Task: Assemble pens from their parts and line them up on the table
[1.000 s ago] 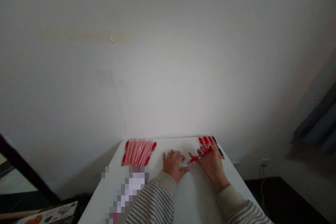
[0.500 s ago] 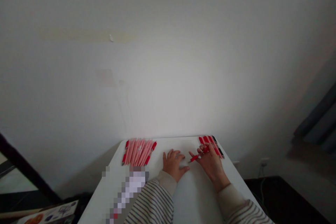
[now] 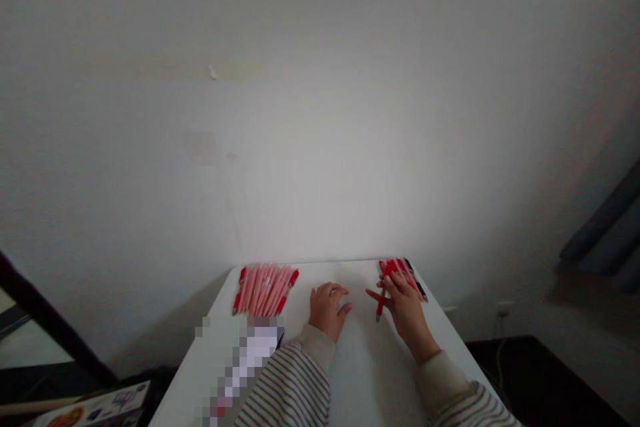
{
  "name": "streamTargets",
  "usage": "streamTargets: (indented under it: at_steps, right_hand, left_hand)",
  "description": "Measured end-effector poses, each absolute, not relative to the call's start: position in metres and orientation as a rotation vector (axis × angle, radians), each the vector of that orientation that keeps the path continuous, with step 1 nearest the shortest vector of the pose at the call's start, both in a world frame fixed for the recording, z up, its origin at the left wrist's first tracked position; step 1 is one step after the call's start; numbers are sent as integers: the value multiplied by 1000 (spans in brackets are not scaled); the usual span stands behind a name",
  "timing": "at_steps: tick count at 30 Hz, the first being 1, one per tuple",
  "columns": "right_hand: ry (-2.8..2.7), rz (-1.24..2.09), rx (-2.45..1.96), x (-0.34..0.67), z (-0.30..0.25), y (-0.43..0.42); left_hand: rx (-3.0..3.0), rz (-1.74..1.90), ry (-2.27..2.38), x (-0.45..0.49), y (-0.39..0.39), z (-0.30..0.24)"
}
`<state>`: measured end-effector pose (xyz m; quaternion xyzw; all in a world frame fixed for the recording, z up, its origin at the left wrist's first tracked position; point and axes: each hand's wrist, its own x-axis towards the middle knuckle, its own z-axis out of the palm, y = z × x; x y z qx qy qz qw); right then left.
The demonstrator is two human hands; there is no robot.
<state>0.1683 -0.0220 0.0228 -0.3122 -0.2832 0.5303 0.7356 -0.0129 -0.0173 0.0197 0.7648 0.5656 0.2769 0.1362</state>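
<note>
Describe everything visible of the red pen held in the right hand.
The red pen is slim and straight, with a solid red barrel that looks like plastic and a greyish tip. The fingers of the right hand hold it, partly covering its upper portion. It slants slightly, tip toward the wearer, upper end beside the right-hand group of pens. It is over the white table; whether the tip touches is unclear.

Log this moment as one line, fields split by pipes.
left hand: open, empty | right hand: holding red pen over white table | larger pen group: far left | smaller pen group: by right hand
</note>
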Motion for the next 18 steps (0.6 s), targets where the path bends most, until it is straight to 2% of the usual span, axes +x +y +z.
streamTargets:
  at_steps: [8,18]
  right_hand:
    - [-1264,771,-1036,165,24,-26]
    - [-1618,731,-1006,154,23,-32]
  left_hand:
    - [2168,1204,1521,-16,-14,22]
    - [2244,1223,1524,-15,-13,17]
